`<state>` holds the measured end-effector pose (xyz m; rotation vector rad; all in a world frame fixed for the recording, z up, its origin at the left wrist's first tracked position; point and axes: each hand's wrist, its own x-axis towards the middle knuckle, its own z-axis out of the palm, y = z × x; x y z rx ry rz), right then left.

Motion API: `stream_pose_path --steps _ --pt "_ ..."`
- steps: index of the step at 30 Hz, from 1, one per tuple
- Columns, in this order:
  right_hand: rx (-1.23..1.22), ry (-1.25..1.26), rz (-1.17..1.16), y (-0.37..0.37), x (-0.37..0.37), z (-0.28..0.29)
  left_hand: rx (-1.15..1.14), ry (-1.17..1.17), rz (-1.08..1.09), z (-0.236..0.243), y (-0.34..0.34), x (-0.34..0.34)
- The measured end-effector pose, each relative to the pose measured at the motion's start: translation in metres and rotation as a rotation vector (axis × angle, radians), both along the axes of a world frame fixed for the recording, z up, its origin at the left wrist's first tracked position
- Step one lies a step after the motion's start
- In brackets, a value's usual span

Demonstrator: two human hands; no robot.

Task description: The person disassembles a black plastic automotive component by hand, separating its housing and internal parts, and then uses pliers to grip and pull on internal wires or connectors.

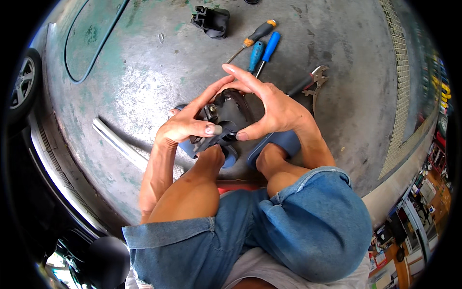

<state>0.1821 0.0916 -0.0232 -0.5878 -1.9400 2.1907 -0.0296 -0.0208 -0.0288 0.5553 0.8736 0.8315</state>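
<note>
Both my hands are closed around a black plastic housing (232, 111) with a rounded body and a small brass-coloured fitting on its left side. My left hand (185, 124) grips its left side, thumb pressed on the near edge. From the right, my right hand (284, 108) curves over it, thumb at the near edge and index finger stretched past the far side. The fingertips behind the housing are partly hidden. Beyond my hands lie an orange-and-black screwdriver (260, 32), a teal-handled screwdriver (256, 56) and a blue-handled screwdriver (271, 47). Locking pliers (316, 83) rest to the right.
Another black plastic part (217, 23) lies farther off on the concrete floor. A grey strip (120, 143) is at the left, below a looped blue-green hose (100, 48). A car wheel (23, 82) stands far left. Metal grating (400, 72) and cluttered shelves (435, 192) line the right.
</note>
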Motion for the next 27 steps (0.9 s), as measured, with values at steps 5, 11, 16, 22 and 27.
stream_pose_path --steps 5,11,16,22,27 --pt "0.047 -0.033 0.085 0.002 0.002 -0.003 0.000 0.059 -0.010 0.004 -0.004 0.000" --pt "-0.154 -0.090 0.101 -0.011 0.002 -0.002 0.019 0.124 -0.034 0.008 -0.011 -0.003" --pt "-0.041 -0.126 0.068 -0.026 0.012 -0.005 0.075 0.167 -0.147 0.016 -0.011 -0.005" --pt "-0.116 -0.173 -0.222 -0.031 0.043 -0.002 0.030 0.142 -0.039 0.011 -0.001 0.020" --pt "0.406 -0.851 -0.754 -0.006 0.092 -0.035 0.082 0.295 0.147 -0.011 0.008 0.041"
